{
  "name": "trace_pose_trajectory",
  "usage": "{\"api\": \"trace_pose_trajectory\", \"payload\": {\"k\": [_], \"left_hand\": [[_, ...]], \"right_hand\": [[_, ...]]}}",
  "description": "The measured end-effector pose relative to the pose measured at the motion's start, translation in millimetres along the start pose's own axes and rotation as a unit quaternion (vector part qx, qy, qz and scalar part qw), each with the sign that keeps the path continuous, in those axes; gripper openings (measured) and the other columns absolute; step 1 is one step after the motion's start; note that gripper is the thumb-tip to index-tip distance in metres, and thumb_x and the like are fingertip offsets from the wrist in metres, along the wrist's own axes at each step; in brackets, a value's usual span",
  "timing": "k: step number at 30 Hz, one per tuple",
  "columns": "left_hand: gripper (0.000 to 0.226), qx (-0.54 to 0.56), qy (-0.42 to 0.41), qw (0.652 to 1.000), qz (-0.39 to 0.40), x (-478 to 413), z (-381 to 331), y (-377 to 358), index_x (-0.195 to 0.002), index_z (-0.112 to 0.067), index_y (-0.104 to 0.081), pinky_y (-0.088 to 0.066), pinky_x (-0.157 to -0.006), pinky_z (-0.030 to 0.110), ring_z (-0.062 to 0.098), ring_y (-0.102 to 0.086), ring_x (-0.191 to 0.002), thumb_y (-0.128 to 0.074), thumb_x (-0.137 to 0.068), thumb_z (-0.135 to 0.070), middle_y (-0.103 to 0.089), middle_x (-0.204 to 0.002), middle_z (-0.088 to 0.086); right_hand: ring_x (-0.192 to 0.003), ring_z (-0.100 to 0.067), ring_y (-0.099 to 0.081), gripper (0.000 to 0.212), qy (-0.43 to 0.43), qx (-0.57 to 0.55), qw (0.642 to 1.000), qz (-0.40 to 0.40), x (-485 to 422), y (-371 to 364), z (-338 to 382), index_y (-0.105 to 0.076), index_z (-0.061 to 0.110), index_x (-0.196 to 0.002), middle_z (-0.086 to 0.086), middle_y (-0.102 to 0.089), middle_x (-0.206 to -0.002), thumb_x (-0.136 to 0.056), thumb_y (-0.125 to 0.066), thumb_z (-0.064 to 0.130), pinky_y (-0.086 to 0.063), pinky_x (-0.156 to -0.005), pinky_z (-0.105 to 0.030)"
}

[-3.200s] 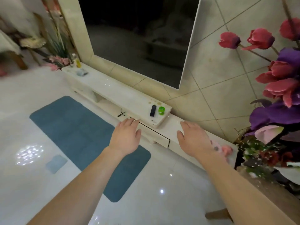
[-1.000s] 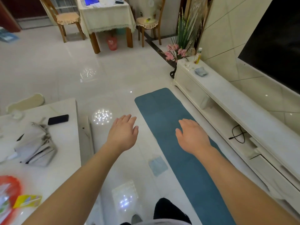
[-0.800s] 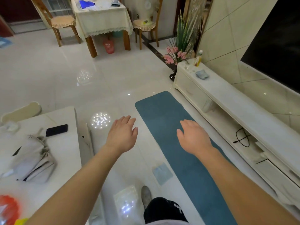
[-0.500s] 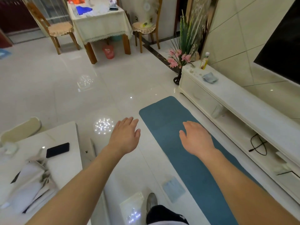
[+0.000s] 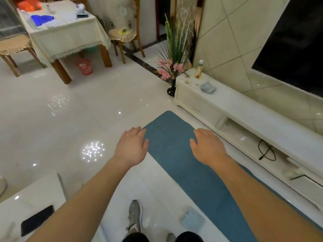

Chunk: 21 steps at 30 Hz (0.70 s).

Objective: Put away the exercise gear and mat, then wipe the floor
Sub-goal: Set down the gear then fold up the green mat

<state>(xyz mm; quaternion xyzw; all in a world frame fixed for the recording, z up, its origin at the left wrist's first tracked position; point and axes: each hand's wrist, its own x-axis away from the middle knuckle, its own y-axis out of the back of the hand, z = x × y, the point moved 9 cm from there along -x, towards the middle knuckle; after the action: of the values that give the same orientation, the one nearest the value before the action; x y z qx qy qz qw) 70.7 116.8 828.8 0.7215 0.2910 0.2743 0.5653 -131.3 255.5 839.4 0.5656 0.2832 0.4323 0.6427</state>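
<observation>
A long teal exercise mat point(image 5: 176, 154) lies flat on the glossy white floor, running alongside the low white TV cabinet point(image 5: 248, 112). My left hand point(image 5: 131, 147) hovers over the mat's left edge with straight fingers, holding nothing. My right hand point(image 5: 208, 147) hovers over the mat's right side, palm down and empty. A small light-blue cloth point(image 5: 192, 221) lies on the floor beside the mat near my feet. Another crumpled grey-blue cloth point(image 5: 208, 87) sits on top of the cabinet.
A coffee table point(image 5: 31, 203) with a black phone point(image 5: 36, 220) stands at lower left. A vase of pink flowers point(image 5: 170, 72) stands at the cabinet's far end, a bottle point(image 5: 199, 69) on top of it. A dining table point(image 5: 64, 30), chairs and a red bin point(image 5: 84, 66) are farther back.
The view has swung from the cabinet and wall to along the mat, and I have stepped forward. Both hands stay outstretched and empty, now over the mat's far half.
</observation>
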Motion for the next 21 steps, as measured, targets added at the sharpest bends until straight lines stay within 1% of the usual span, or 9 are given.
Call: {"api": "trace_pose_trajectory", "payload": {"k": [1,3,6,10,16,21], "left_hand": [[0.060,-0.002,-0.015,1.000,0.000,-14,3,1,-0.147,-0.014,-0.040,-0.020,-0.118,0.040,0.029,-0.034,-0.140,-0.022,-0.096,-0.041,-0.042,-0.151,0.009],[0.057,-0.007,-0.042,0.999,0.005,-41,10,2,-0.147,-0.013,-0.040,-0.022,-0.118,0.041,0.029,-0.035,-0.139,-0.025,-0.099,-0.040,-0.043,-0.150,0.008],[0.051,-0.011,-0.082,0.996,0.023,-82,23,-1,-0.149,-0.014,-0.037,-0.021,-0.118,0.043,0.028,-0.031,-0.143,-0.035,-0.102,-0.034,-0.038,-0.154,0.007],[0.051,-0.022,-0.136,0.990,0.038,-128,28,-1,-0.149,-0.014,-0.038,-0.022,-0.118,0.044,0.027,-0.031,-0.143,-0.036,-0.102,-0.034,-0.038,-0.154,0.008],[0.052,-0.031,-0.219,0.973,0.060,-179,3,-14,-0.149,-0.013,-0.039,-0.023,-0.118,0.041,0.026,-0.032,-0.143,-0.037,-0.102,-0.035,-0.040,-0.153,0.009],[0.054,-0.037,-0.255,0.962,0.092,-210,-34,-36,-0.152,-0.015,-0.033,-0.019,-0.121,0.042,0.025,-0.024,-0.148,-0.034,-0.103,-0.037,-0.031,-0.159,0.008]], "right_hand": [[-0.122,-0.023,-0.049,0.044,-0.014,-0.002,1.000,-0.003,-7,1,1,-0.048,0.012,-0.133,-0.003,-0.054,-0.131,-0.100,-0.033,0.036,-0.042,-0.100,-0.037],[-0.121,-0.023,-0.048,0.042,-0.047,-0.005,0.999,-0.006,-21,3,1,-0.049,0.013,-0.131,-0.002,-0.053,-0.130,-0.100,-0.033,0.036,-0.042,-0.099,-0.037],[-0.124,-0.023,-0.045,0.044,-0.098,-0.004,0.995,-0.010,-37,4,4,-0.044,0.012,-0.137,-0.004,-0.050,-0.137,-0.101,-0.032,0.035,-0.039,-0.101,-0.037],[-0.127,-0.023,-0.043,0.045,-0.160,-0.015,0.987,-0.016,-51,1,5,-0.044,0.012,-0.138,-0.004,-0.048,-0.140,-0.101,-0.032,0.035,-0.036,-0.106,-0.037],[-0.130,-0.023,-0.041,0.047,-0.233,-0.025,0.972,-0.018,-51,-3,-13,-0.042,0.012,-0.140,-0.004,-0.047,-0.141,-0.101,-0.032,0.036,-0.036,-0.107,-0.036],[-0.131,-0.023,-0.039,0.047,-0.280,-0.030,0.960,-0.008,-54,-8,-47,-0.041,0.012,-0.140,-0.004,-0.046,-0.141,-0.101,-0.031,0.037,-0.036,-0.107,-0.036]]}}
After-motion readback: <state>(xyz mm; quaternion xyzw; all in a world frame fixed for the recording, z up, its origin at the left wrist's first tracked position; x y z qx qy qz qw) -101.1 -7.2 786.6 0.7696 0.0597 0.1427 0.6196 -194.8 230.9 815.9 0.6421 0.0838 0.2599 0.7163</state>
